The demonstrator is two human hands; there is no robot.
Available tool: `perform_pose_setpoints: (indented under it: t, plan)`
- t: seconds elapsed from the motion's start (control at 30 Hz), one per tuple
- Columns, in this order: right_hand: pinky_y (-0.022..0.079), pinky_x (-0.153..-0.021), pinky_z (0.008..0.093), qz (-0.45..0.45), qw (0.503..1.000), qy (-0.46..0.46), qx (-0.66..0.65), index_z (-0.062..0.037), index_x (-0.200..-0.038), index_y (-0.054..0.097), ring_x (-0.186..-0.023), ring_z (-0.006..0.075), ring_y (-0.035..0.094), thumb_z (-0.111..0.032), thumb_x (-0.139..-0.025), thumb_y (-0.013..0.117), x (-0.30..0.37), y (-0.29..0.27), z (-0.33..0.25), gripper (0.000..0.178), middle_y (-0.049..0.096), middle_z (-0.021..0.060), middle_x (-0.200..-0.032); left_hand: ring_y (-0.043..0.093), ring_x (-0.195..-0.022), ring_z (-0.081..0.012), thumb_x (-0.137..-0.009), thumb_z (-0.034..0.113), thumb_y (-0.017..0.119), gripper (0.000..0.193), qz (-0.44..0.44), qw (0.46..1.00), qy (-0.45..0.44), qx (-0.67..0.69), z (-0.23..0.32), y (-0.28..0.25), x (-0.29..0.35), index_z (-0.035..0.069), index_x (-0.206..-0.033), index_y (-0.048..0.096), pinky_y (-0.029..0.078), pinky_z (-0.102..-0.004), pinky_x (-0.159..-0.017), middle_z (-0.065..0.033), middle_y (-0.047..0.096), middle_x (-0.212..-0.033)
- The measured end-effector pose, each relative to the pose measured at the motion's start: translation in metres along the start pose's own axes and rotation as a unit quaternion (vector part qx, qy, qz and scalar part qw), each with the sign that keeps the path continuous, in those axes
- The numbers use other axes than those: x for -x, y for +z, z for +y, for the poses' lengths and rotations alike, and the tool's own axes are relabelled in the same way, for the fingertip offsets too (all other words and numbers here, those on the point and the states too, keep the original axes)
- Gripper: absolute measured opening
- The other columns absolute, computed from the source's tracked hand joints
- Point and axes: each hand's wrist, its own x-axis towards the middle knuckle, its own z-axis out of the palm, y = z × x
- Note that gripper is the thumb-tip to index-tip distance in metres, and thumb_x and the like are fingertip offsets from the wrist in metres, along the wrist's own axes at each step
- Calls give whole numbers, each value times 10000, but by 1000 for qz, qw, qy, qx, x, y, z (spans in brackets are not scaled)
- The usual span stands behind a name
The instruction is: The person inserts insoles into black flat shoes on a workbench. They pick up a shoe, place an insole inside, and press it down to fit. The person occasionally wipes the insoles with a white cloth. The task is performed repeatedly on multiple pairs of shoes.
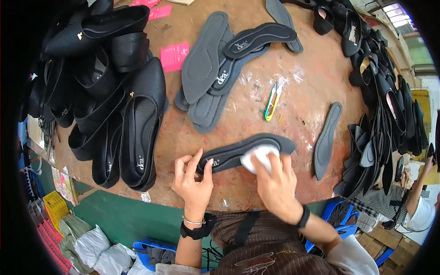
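Observation:
A black shoe insole lies flat near the front edge of the worktable. My left hand pinches its heel end between thumb and fingers. My right hand presses a wadded white cloth onto the insole's middle; the cloth and fingertips are smeared by motion. Beyond them lies a loose pile of grey and black insoles, some with white lettering at the heel. Thread snips with a green and yellow handle rest between the pile and a single grey insole on the right.
Black flat shoes are heaped on the table's left side. More black shoes and loose insoles line its right edge. Pink cards lie near the pile. Blue baskets stand below the table, and another person is at far right.

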Motion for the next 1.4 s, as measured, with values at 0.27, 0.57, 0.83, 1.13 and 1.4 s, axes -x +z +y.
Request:
perform_pose_setpoints:
  t: [0.27, 0.57, 0.83, 1.13, 1.4]
  plan:
    - [497, -709, 347, 31, 999, 16, 3, -75, -1109, 667, -883, 278, 507, -60, -686, 642, -29, 8, 6, 424, 528, 91, -989, 398, -561, -88, -752, 38, 803, 354, 3, 1000, 10, 4, -2, -1, 0, 56, -1098, 733, 370, -248, -523, -20, 533, -883]
    - [479, -726, 388, 27, 999, 21, 9, -32, -1099, 639, -938, 316, 508, -78, -728, 615, -44, 11, 13, 374, 519, 111, -1006, 395, -548, -81, -762, 30, 796, 346, 9, 1000, 21, 12, -3, 4, 0, 58, -1101, 732, 367, -240, -511, -19, 538, -887]
    - [457, -707, 344, -6, 999, -39, -12, -10, -1136, 637, -980, 282, 515, -143, -739, 626, -9, 14, -23, 419, 523, 116, -1070, 408, -545, -73, -763, 46, 803, 346, 12, 1000, 6, 7, -2, 5, 1, 71, -1101, 736, 373, -235, -508, -15, 550, -883]
    - [486, -741, 371, -12, 998, -31, -47, -64, -1115, 665, -936, 293, 497, -85, -694, 635, -5, 7, -32, 423, 522, 103, -1007, 413, -532, -79, -765, 61, 802, 329, 14, 1000, 13, 0, -1, 1, 3, 74, -1088, 740, 374, -246, -504, -19, 555, -867]
    - [512, -786, 397, 91, 985, 15, -144, -142, -1017, 753, -1013, 317, 525, -118, -782, 678, -102, 21, 7, 248, 580, 120, -1020, 421, -536, -81, -767, 69, 804, 333, 17, 999, 32, 5, 1, 2, -1, 66, -1093, 737, 383, -245, -513, -17, 543, -854]
